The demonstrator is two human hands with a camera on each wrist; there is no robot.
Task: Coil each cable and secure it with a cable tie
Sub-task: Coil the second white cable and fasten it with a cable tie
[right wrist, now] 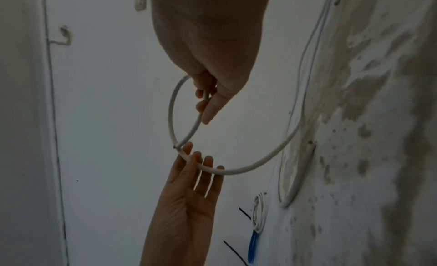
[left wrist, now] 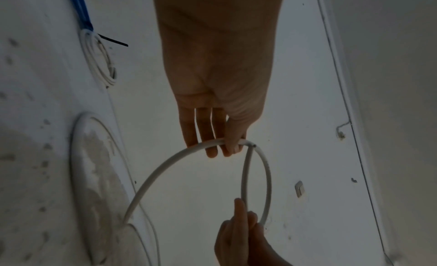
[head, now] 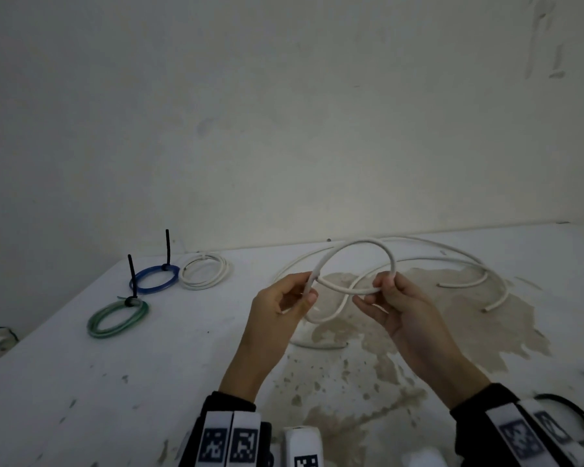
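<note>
Both hands meet above the counter (head: pixel 81 382); left hand (head: pixel 280 308) pinches the white cable (head: pixel 361 244) at its cut end, right hand (head: pixel 395 298) pinches the first loop's far-right side; slack trails far right, nearer the right hand.

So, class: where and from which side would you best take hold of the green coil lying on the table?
Take the green coil at its far edge, pinching the strands beside the black tie, coming from above. It lies flat with the tie's tail standing upright, and there the loops are bound together, so they should not spread.
</note>
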